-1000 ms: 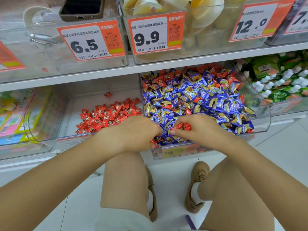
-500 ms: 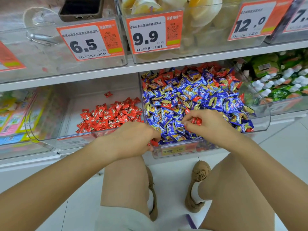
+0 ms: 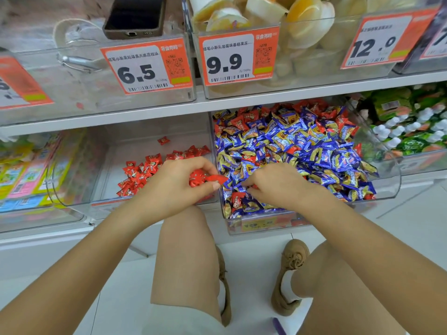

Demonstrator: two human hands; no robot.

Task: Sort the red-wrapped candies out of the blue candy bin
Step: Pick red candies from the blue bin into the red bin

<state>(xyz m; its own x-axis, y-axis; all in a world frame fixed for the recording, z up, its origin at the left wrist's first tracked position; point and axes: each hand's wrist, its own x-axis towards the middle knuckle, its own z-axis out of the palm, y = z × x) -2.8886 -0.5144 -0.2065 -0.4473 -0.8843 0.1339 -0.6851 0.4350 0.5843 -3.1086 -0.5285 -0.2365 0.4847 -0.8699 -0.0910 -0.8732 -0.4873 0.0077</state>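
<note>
Nearest, the person's left hand (image 3: 177, 181) hovers over the front of the clear plastic bin holding only red candies (image 3: 116, 170), its fingers curled round a small clutch of red-wrapped candies (image 3: 205, 179) whose tips poke out rightward, toward the divide between the two bins. Just beside it, the right hand (image 3: 278, 186) rests low at the front of the clear plastic bin of blue-and-gold wrapped candies (image 3: 387, 189), fingertips drawn together and dug into the wrappers; a sliver of red shows at them, though whether they pinch a sweet I cannot tell.

So the coming move likely turns on this: the red heap (image 3: 145, 169) lies directly under and behind the left hand, a short drop away, while the strays to be fetched lie to the right hand's side. One red candy (image 3: 235, 200) sits just nearer than the right hand's fingertips, by the front wall (the easiest pick, I judge). Farther back, many more red wrappers (image 3: 251, 116) dot the rear of the blue bin, well apart from either hand, so much sorting remains.
</note>
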